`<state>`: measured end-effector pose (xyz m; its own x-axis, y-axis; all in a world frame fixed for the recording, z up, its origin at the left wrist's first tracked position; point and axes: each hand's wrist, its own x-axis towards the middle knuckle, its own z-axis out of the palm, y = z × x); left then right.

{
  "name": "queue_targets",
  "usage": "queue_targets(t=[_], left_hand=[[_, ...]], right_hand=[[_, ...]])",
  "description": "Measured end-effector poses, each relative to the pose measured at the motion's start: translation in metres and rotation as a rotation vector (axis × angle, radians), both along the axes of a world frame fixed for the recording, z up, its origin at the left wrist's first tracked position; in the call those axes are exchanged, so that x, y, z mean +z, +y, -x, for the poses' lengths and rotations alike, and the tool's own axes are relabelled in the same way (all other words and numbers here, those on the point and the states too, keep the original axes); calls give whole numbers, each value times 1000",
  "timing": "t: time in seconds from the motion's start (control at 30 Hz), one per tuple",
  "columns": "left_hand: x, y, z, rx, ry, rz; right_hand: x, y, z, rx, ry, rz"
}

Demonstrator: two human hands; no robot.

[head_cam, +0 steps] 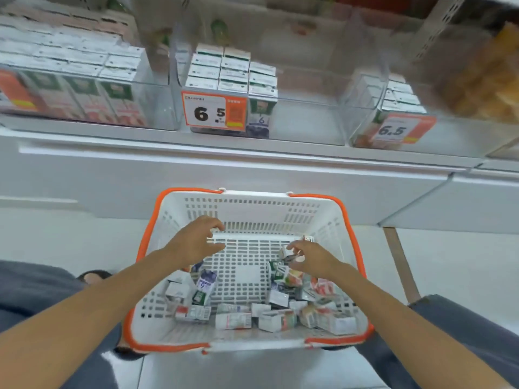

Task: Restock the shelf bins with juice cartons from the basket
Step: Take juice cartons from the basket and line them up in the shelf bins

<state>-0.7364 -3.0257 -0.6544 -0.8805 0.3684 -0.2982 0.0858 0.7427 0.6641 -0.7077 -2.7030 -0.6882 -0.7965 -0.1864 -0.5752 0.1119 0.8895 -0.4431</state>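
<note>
Though shelf cartons [219, 69] stand upright, basket cartons [233, 320] lie flat, jumbled.

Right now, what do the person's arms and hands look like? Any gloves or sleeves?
No gloves: the left hand and right hand are bare, with no ring, watch or bracelet showing. Both forearms are bare too, no sleeve in view. Grey-blue clothing shows beside them.

A white metal shelf ledge [252, 148] is stretched across the view. A white base panel [112, 181] is set beneath it, a pale glossy floor [463, 262] with a thin brown strip [398, 265] lower still, a grey perforated upright [441, 26] above its right end.
</note>
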Motion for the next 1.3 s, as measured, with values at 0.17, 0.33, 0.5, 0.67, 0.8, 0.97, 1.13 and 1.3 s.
queue_targets(t=[0.17,0.33,0.5,0.67,0.8,0.97,1.13,1.3], left_hand=[[-27,0,-6,8,-103,-16],[-40,9,-14,107,-234,-96],[-32,43,-13,303,-537,-207],[-18,79,-11,493,-996,-589],[-19,95,-14,568,-888,-534],[-28,89,-21,550,-904,-535],[-29,70,-23,566,-908,-512],[-10,62,-16,614,-982,-664]], right_hand=[[-64,-3,-19,105,-87,-197],[-86,-9,-19,59,38,-161],[-42,-45,-5,-409,-22,494],[15,-42,-2,-220,-127,638],[25,32,-9,138,46,0],[-5,62,-28,428,-56,-516],[-5,49,-22,90,-32,-193],[49,-13,4,-213,25,509]])
